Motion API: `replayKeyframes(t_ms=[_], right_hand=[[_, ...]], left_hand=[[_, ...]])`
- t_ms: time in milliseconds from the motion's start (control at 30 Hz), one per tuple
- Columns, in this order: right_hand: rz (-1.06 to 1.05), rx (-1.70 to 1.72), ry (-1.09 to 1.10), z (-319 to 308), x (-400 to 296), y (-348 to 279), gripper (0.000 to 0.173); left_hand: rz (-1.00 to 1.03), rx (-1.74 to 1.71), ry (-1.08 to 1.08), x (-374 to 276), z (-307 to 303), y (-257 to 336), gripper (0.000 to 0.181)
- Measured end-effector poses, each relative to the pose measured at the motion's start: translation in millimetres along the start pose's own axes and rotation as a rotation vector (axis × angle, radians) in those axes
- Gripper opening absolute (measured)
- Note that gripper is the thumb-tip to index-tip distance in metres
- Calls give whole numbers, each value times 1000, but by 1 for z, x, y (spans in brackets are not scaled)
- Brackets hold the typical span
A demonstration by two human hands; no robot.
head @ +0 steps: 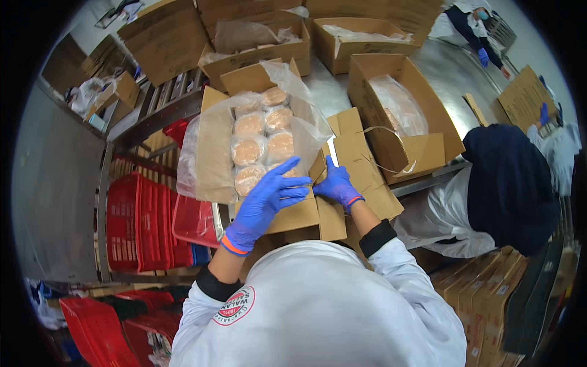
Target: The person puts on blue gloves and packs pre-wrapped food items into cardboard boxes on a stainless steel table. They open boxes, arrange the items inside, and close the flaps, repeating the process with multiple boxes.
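An open cardboard box stands before me, lined with a clear plastic liner. Inside lie two rows of round, pale brown patties in clear wrapping. My left hand, in a blue glove, is over the box's near end with its fingers apart, partly hiding the nearest patties. My right hand, also gloved in blue, is at the box's near right corner, beside a flap; whether it grips the cardboard is hard to tell. Flattened or folded cardboard lies just right of that hand.
More open boxes with plastic liners stand on the metal table to the right and behind. Red crates and a red tray are at left. A co-worker in a dark top bends close at right; other people work farther off.
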State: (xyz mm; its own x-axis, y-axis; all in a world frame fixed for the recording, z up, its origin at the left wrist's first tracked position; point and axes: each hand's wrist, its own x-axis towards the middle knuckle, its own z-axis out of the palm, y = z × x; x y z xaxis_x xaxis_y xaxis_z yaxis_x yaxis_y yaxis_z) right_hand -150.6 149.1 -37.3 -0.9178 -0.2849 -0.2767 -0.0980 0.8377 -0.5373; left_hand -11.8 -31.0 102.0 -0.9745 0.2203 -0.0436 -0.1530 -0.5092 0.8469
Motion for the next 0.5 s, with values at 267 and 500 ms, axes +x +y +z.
replayKeyframes(t_ms=[267, 500], right_hand=[[-152, 1381, 110, -87, -47, 24, 95], [-673, 673, 172, -145, -138, -125, 114]], left_hand=[[143, 85, -2, -12, -53, 69, 62], [356, 72, -34, 26, 22, 105, 59]])
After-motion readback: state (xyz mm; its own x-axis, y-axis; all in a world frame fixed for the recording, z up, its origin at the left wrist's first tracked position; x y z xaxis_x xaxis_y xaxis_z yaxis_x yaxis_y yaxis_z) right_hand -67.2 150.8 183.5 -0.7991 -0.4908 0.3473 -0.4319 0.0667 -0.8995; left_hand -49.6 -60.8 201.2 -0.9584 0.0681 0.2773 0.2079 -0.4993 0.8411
